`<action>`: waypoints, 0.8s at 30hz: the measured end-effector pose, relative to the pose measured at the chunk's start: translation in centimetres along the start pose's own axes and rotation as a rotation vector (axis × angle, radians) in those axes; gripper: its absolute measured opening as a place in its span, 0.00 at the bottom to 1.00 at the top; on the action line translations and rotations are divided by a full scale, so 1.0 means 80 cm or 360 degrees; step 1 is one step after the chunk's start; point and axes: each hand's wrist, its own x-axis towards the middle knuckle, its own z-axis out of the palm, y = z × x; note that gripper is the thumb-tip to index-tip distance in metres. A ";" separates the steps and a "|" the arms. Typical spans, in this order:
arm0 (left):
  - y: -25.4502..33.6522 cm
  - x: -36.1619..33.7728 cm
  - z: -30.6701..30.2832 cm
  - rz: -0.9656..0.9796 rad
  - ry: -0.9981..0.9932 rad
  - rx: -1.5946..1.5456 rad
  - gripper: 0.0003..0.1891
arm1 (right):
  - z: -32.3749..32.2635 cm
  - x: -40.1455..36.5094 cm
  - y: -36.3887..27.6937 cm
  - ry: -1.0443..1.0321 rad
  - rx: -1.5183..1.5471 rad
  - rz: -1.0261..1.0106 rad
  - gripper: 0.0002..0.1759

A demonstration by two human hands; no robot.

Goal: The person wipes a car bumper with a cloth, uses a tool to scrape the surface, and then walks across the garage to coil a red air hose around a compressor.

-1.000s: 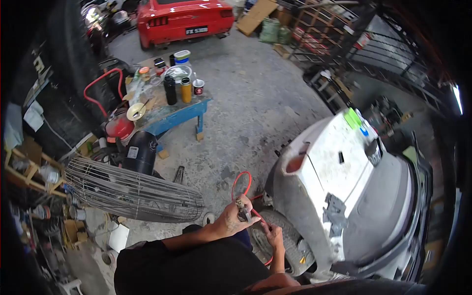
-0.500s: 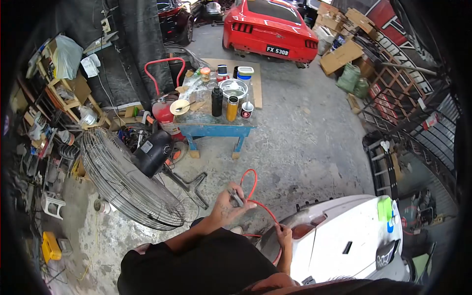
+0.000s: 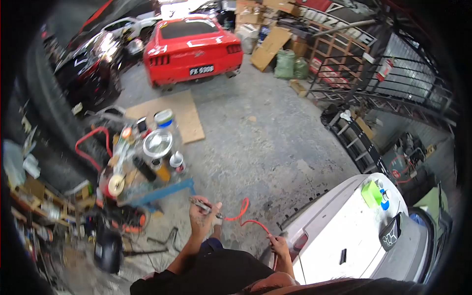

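My left hand (image 3: 200,219) is closed around a small silver metal air tool (image 3: 200,203), raised in front of my body. From the tool's end runs a thin red air hose (image 3: 255,222), which makes a loop and then sags towards my right side. Lower and further right, my right hand (image 3: 278,244) grips that hose beside the rear corner of a white car (image 3: 319,250). A tail light (image 3: 301,242) shows close to this hand. On the white panel lie a small black piece (image 3: 343,256), a lime green object (image 3: 371,194) and a blue-and-white item (image 3: 385,201).
To the left stands a blue-edged worktable (image 3: 162,191) crowded with a black bottle (image 3: 143,168), a clear tub (image 3: 158,142) and cups. A fan's black motor (image 3: 107,250) is near the floor. Ahead is a red car (image 3: 194,51); cardboard boxes (image 3: 270,48) and a black rack (image 3: 361,140) line the right.
My view has swung right, so the table and red car appear further left. My left hand has turned the tool, and the hose loop has changed shape. Both hands keep their grip.
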 end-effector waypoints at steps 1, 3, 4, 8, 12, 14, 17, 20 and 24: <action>-0.009 0.032 0.019 -0.0004 -0.0053 0.0003 0.22 | 0.001 0.020 -0.024 0.0034 0.0042 -0.0043 0.17; -0.015 0.097 0.057 0.0007 -0.0221 0.0106 0.22 | 0.001 0.064 -0.067 0.0084 0.0230 0.0017 0.17; -0.016 0.131 0.077 -0.0033 -0.0333 0.0225 0.22 | 0.003 0.086 -0.089 0.0112 0.0251 -0.0032 0.17; -0.035 0.255 0.165 -0.0196 -0.0698 -0.0049 0.22 | -0.011 0.162 -0.176 0.0198 0.0597 -0.0018 0.15; -0.070 0.359 0.260 -0.0144 -0.0951 -0.0107 0.21 | -0.037 0.231 -0.213 0.0306 0.0876 -0.0019 0.14; -0.073 0.395 0.312 -0.0262 -0.0883 -0.0205 0.17 | -0.054 0.267 -0.235 0.0346 0.1080 -0.0058 0.13; -0.117 0.452 0.393 -0.0261 -0.0910 -0.0307 0.15 | -0.084 0.327 -0.275 0.0418 0.1257 -0.0130 0.14; -0.173 0.529 0.502 -0.0559 -0.0931 -0.0188 0.14 | -0.161 0.449 -0.311 0.0552 0.1127 -0.0103 0.14; -0.180 0.587 0.632 -0.0995 -0.0647 -0.0617 0.16 | -0.268 0.576 -0.395 0.0366 0.1246 -0.0137 0.13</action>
